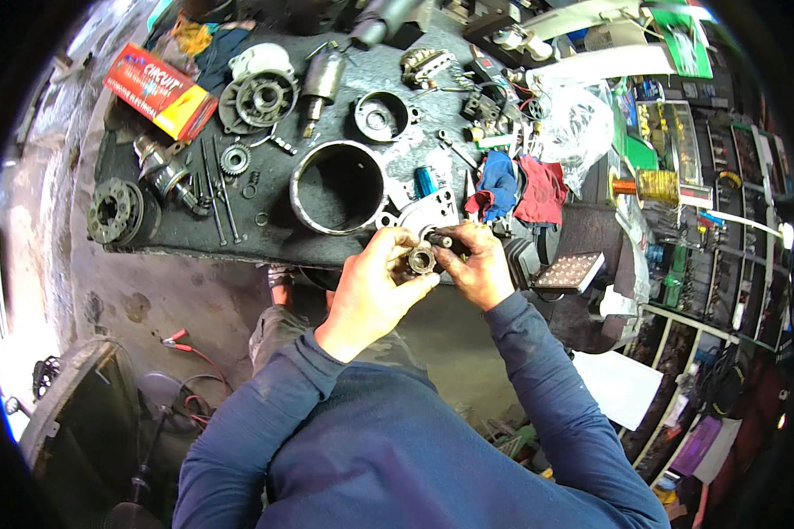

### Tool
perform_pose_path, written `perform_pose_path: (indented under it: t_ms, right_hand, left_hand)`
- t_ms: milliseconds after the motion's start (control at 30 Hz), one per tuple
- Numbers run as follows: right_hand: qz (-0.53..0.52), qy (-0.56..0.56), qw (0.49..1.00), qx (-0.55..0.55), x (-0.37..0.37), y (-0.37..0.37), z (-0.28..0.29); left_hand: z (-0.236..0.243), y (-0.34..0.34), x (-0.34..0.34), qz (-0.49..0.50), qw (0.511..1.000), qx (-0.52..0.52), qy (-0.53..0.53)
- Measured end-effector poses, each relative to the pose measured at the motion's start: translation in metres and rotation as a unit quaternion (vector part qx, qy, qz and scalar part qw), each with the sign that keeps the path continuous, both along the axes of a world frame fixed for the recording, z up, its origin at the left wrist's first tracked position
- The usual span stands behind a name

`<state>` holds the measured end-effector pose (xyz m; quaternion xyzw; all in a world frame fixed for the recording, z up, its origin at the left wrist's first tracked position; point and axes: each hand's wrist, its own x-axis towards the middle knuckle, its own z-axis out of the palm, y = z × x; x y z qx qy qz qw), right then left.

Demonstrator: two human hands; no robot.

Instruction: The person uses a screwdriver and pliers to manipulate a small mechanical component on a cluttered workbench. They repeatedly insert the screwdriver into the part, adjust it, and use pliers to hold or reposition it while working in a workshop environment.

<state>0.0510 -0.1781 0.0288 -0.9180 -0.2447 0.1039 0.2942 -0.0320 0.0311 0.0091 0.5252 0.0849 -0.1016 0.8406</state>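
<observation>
In front of my body, just past the bench's near edge, my left hand is closed with thumb and fingers around a small ring-shaped metal part with a round hole. Beside it, my right hand pinches a short dark metal pin. Whether the pin touches the ring I cannot tell. Behind my fingers a pale metal end housing lies at the bench edge. To its left stands a large open metal cylinder, its inside dark.
On the dark bench lie a small gear, long bolts, an armature-like part and a cylindrical motor part. A red and orange box is at far left. Red and blue cloths sit right, below clear plastic.
</observation>
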Motion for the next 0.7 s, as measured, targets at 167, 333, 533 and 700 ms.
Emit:
perform_pose_path:
  t_ms: [167, 333, 533, 700]
  right_hand:
    - [-0.011, -0.076, 0.995, 0.058, -0.002, -0.004, -0.017]
    - [-0.012, -0.083, 0.991, 0.105, -0.004, -0.008, -0.023]
    - [-0.027, -0.088, 0.987, 0.135, -0.008, -0.006, -0.032]
    - [-0.028, -0.1, 0.986, 0.128, -0.009, -0.007, -0.038]
  left_hand:
    - [-0.007, -0.019, 0.02, 0.027, 0.938, 0.26, -0.227]
    - [-0.003, -0.033, 0.029, 0.016, 0.957, 0.213, -0.197]
    - [0.016, -0.028, 0.024, 0.032, 0.957, 0.269, -0.103]
    - [0.022, -0.022, 0.022, 0.029, 0.964, 0.263, -0.001]
